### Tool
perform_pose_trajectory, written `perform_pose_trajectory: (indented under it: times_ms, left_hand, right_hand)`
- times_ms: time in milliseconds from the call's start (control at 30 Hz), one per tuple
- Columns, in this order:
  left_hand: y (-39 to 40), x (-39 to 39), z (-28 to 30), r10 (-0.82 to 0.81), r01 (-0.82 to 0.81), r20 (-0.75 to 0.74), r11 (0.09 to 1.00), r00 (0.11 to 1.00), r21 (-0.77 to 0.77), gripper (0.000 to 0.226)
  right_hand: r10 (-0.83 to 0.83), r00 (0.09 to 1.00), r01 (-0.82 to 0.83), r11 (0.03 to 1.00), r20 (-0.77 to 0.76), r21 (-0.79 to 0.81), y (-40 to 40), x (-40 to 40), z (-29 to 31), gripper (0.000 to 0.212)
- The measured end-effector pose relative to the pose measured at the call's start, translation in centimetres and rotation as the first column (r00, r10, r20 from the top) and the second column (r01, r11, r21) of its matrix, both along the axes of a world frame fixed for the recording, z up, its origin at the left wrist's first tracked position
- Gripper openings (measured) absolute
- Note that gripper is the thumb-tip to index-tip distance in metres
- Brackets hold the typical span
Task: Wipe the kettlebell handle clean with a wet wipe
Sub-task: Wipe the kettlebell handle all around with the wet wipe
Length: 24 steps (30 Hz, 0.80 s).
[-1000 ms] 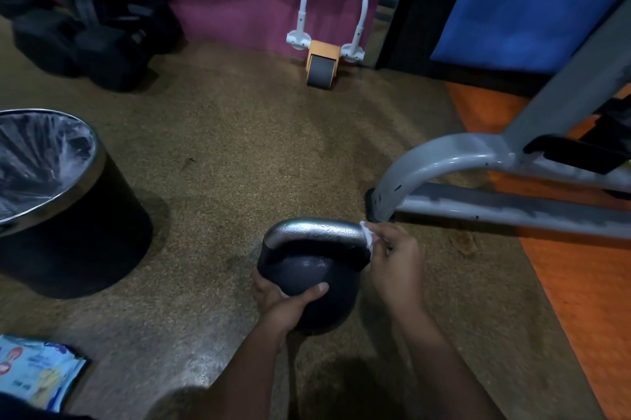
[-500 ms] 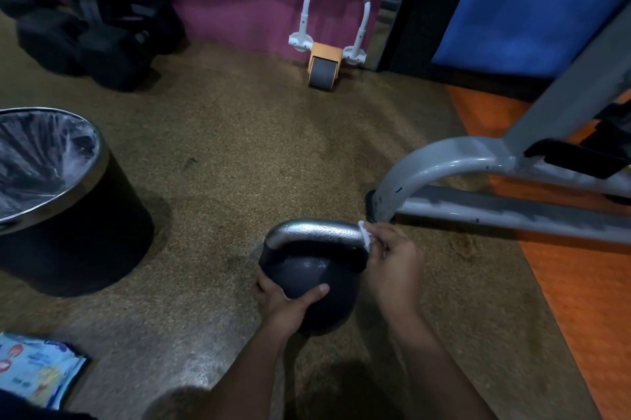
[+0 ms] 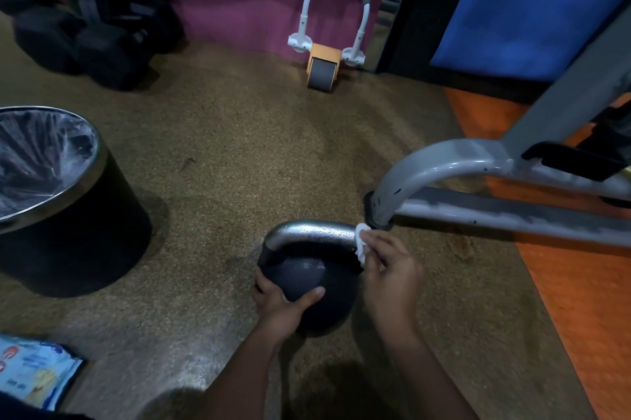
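**Wipe held at the right end of the kettlebell handle**

The right hand (image 3: 389,271) pinches a white wet wipe (image 3: 361,242) between curled fingers and presses it against the right end of the chrome handle (image 3: 312,231), where the bar bends down toward the ball. Against a second ago, the hand and wipe sit at nearly the same spot on that bend; the view has only drifted slightly. The left hand (image 3: 283,303) clasps the near side of the dark kettlebell (image 3: 307,279), thumb lying across its front, as before. The kettlebell stands on the brown floor (image 3: 222,153), just in front of the foot of a grey machine frame (image 3: 454,180). A black lined bin (image 3: 65,211) stands well apart at the floor's left edge. A blue wipes pack (image 3: 34,372) lies at the lower left corner; its printing is too blurred to read.
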<state>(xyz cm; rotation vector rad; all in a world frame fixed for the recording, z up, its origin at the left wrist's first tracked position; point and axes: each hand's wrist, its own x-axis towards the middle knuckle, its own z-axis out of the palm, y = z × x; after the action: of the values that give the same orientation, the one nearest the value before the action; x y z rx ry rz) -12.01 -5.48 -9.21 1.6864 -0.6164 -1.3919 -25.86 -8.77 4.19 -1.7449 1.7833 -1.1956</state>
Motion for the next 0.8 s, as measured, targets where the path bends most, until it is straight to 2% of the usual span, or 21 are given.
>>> perform_pose_trajectory:
  times_ms: [133, 233, 367, 433, 467, 500, 533, 567, 600, 633, 667, 700, 733, 767, 800]
  left_hand:
    - [0.1, 0.6, -0.1, -0.052, 0.052, -0.038, 0.999, 0.998, 0.008, 0.158]
    - [0.0, 0.7, 0.2, -0.059, 0.060, -0.057, 0.998, 0.997, 0.017, 0.172]
    - [0.0, 0.7, -0.2, -0.041, 0.042, -0.077, 0.999, 0.996, 0.011, 0.153]
    - [0.1, 0.9, -0.3, -0.056, 0.056, -0.089, 0.998, 0.994, -0.001, 0.145]
    - [0.1, 1.0, -0.4, -0.061, 0.061, -0.099, 0.998, 0.993, 0.000, 0.144]
    - [0.1, 1.1, -0.5, -0.064, 0.065, -0.105, 0.998, 0.992, 0.001, 0.143]
    - [0.1, 1.1, -0.4, -0.063, 0.064, -0.109, 0.998, 0.992, 0.000, 0.145]
    - [0.1, 1.2, -0.3, -0.057, 0.057, -0.115, 0.998, 0.992, -0.002, 0.149]
    - [0.0, 1.2, -0.1, -0.051, 0.051, -0.128, 0.999, 0.990, -0.002, 0.153]
    - [-0.1, 1.2, -0.1, -0.046, 0.047, -0.140, 0.999, 0.989, 0.003, 0.156]
    - [-0.1, 1.3, -0.2, -0.041, 0.042, -0.144, 0.999, 0.989, 0.004, 0.155]
    - [-0.1, 1.2, -0.4, -0.038, 0.038, -0.147, 0.999, 0.988, -0.001, 0.151]
    - [-0.1, 1.2, -0.5, -0.035, 0.035, -0.144, 0.999, 0.989, -0.003, 0.144]
    - [-0.1, 1.2, -0.7, -0.032, 0.031, -0.143, 1.000, 0.989, -0.006, 0.138]
    - [-0.1, 1.2, -0.7, -0.031, 0.030, -0.140, 1.000, 0.990, -0.005, 0.136]
  right_hand:
    - [-0.067, 0.989, 0.063, 0.997, 0.134, 0.039, 0.1, -0.5, -0.5, 0.028]
    - [-0.118, 0.984, 0.117, 0.993, 0.132, 0.018, -0.4, 0.3, -0.2, 0.027]
    - [-0.051, 0.997, 0.055, 0.996, 0.063, -0.066, 0.8, 1.4, -0.3, 0.029]
    - [-0.059, 0.989, 0.061, 0.998, 0.132, -0.007, 1.6, 0.9, -0.9, 0.033]
    - [-0.111, 0.969, 0.097, 0.993, 0.223, 0.071, 1.9, 0.7, -1.0, 0.033]
    - [-0.197, 0.909, 0.135, 0.973, 0.368, 0.188, 2.0, 0.6, -1.1, 0.032]
    - [-0.322, 0.775, 0.158, 0.932, 0.543, 0.327, 2.0, 0.4, -1.1, 0.029]
    - [-0.466, 0.535, 0.138, 0.871, 0.704, 0.471, 1.6, 0.5, -0.8, 0.026]
    - [-0.557, 0.251, 0.062, 0.825, 0.791, 0.561, 1.5, 0.5, -0.5, 0.023]
    - [-0.594, 0.010, -0.024, 0.804, 0.805, 0.594, 1.5, 0.3, -0.3, 0.018]
    - [-0.579, -0.098, -0.089, 0.815, 0.810, 0.572, 1.5, 0.2, -0.2, 0.012]
    - [-0.524, -0.095, -0.182, 0.845, 0.847, 0.502, 2.0, 0.0, -0.2, 0.016]
    - [-0.475, -0.052, -0.283, 0.851, 0.879, 0.443, 2.1, -0.1, -0.4, 0.036]
    - [-0.479, -0.113, -0.346, 0.840, 0.870, 0.418, 2.0, -0.2, -0.4, 0.054]
    - [-0.505, -0.199, -0.336, 0.840, 0.840, 0.426, 1.7, -0.2, -0.4, 0.060]
